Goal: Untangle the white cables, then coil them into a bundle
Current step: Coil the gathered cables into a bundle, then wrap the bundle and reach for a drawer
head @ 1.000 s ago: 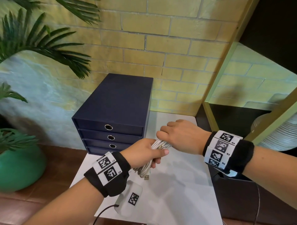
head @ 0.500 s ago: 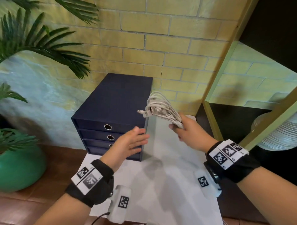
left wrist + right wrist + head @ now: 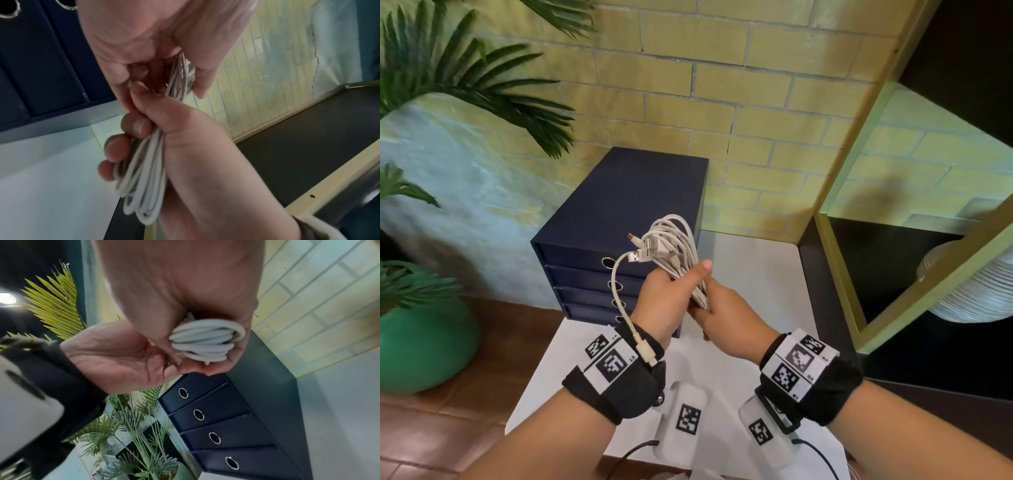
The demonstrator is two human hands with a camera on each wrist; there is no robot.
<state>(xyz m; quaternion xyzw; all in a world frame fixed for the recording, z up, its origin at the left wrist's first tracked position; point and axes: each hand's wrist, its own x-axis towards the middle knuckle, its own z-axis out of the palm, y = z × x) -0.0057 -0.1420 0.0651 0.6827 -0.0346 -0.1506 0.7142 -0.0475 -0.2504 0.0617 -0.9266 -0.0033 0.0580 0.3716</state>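
Observation:
The white cables point(image 3: 678, 246) are gathered into a looped bundle held up over the white table point(image 3: 763, 274). My left hand point(image 3: 666, 298) grips the bundle's middle, thumb laid across it. My right hand point(image 3: 719, 317) grips the lower loops just below. Several USB plugs point(image 3: 643, 255) stick out at the upper left. One loose cable end point(image 3: 616, 291) arcs down over my left wristband to a white connector point(image 3: 646, 353). In the left wrist view the bottom loops point(image 3: 141, 191) stick out under my right fingers point(image 3: 115, 149). The right wrist view shows coiled strands point(image 3: 205, 340) in my right palm.
A navy drawer box point(image 3: 626, 202) with round pull holes stands on the table right behind the hands. A potted palm in a green pot point(image 3: 424, 342) is at the left. A yellow shelf frame point(image 3: 859, 154) and a white ribbed stack point(image 3: 976, 284) are at the right.
Half a second ago my right hand alone held the bundle up near the box while my left was open. Now my left hand grips it too, and the bundle is closer to me.

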